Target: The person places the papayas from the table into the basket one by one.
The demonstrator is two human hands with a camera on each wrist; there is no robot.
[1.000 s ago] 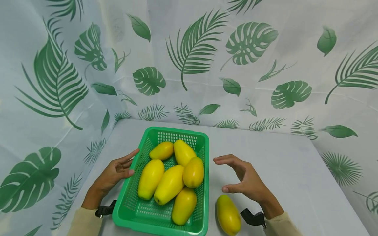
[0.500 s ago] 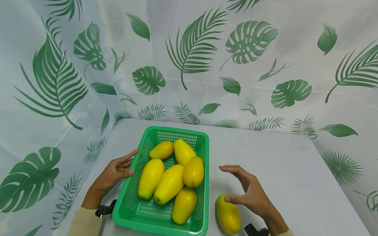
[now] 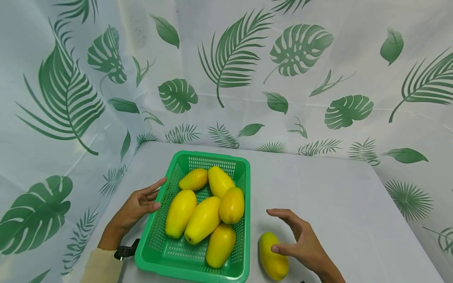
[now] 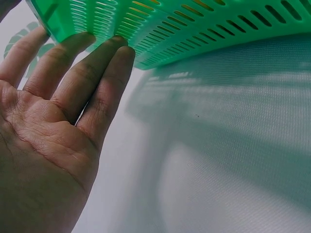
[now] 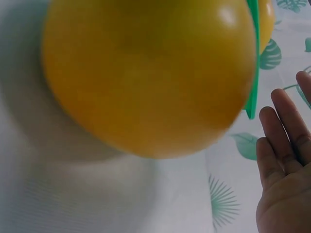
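A green plastic basket (image 3: 198, 272) with slotted walls holds several yellow papayas (image 3: 202, 221). My left hand (image 3: 132, 210) is at the basket's left side, its nearly straight fingers (image 4: 92, 73) resting against the outer wall, thumb tip by the rim. To the right of the basket one more papaya (image 3: 273, 259) lies on the table, yellow with a greenish far end. Over it hovers my right hand (image 3: 304, 243), thumb and fingers spread wide with nothing between them. The thumb overlaps this papaya in the head view. Up close in the right wrist view, the papaya's rounded yellow end (image 5: 150, 97) fills the upper part.
The white-covered table (image 3: 318, 188) stretches away to the right of the basket. White cloth walls (image 3: 240, 118) printed with green leaves enclose it at the back and sides. A dark wrist strap (image 3: 125, 251) sits on the left wrist against the basket's side.
My right hand has come down and back toward the near edge, from beyond the loose papaya to over it. The left hand and the basket have stayed in place.
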